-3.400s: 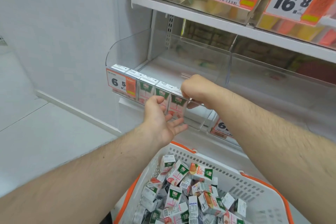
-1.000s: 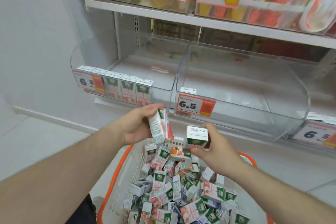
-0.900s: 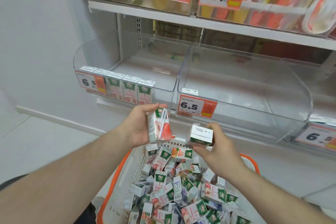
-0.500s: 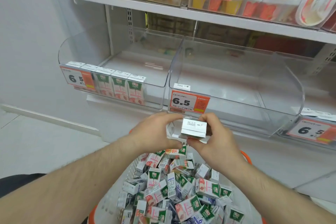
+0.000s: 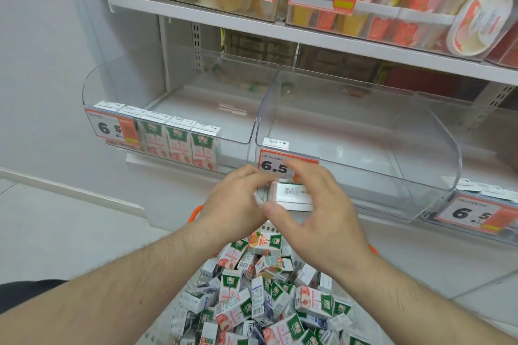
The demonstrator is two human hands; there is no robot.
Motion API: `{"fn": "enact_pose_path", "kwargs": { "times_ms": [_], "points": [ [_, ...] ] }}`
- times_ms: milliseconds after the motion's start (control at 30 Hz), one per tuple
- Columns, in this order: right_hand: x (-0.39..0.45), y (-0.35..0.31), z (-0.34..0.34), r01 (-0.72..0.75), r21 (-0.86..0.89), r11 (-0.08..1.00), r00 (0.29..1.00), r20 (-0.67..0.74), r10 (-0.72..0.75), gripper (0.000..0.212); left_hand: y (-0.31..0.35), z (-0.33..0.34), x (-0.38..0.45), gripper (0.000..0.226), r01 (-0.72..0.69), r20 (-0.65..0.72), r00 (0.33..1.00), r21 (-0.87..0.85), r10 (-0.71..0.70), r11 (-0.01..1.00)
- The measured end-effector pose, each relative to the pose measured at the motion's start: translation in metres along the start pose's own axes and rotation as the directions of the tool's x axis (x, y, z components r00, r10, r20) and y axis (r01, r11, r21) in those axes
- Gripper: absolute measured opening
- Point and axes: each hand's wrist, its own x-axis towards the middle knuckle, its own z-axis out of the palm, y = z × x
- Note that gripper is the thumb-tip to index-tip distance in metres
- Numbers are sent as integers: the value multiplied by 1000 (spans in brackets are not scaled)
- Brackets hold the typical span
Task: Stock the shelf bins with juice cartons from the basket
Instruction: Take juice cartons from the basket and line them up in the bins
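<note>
Together, the left hand (image 5: 235, 202) and right hand (image 5: 316, 213) grip two juice cartons (image 5: 291, 193) above the basket (image 5: 196, 211) of cartons, just before the middle shelf bin (image 5: 392, 131); five cartons (image 5: 179, 137) line the left bin (image 5: 112, 84).

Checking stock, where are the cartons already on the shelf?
In the head view, a row of juice cartons stands along the front of the left clear bin, beside its 6.5 price tag.

small white juice cartons (image 5: 291, 195) mostly buried behind curled fingers, count unclear tbh. white plastic basket with orange rim (image 5: 196, 211) cut off by bottom edge. orange 6.5 price tag (image 5: 276, 166) half covered, small print unreadable.
</note>
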Motion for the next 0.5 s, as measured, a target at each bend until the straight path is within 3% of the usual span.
{"fn": "enact_pose_path", "kwargs": {
  "times_ms": [133, 233, 300, 400, 500],
  "points": [
    [21, -7, 1, 60, -4, 998, 996, -73, -61, 42, 5, -3, 6, 42, 0, -91, 996, -72, -6, 997],
    [51, -10, -23, -51, 86, 995, 976, -206, 68, 24, 10, -13, 13, 57, 26, -151, 987, -182, -54, 983],
    [81, -7, -44, -161, 69, 985, 960, -219, 172, 13, 10, -19, 17, 55, 85, -126, 986, -189, -110, 978],
    [123, 16, -51, -356, -117, 927, 934, -79, 349, 23, 4, -18, 20, 33, 210, -46, 972, -254, -229, 944],
    [143, 35, -36, -485, -152, 861, 855, 128, 503, 26, 0, -15, 21, 31, 301, 43, 953, -259, -300, 918]
  ]
}}
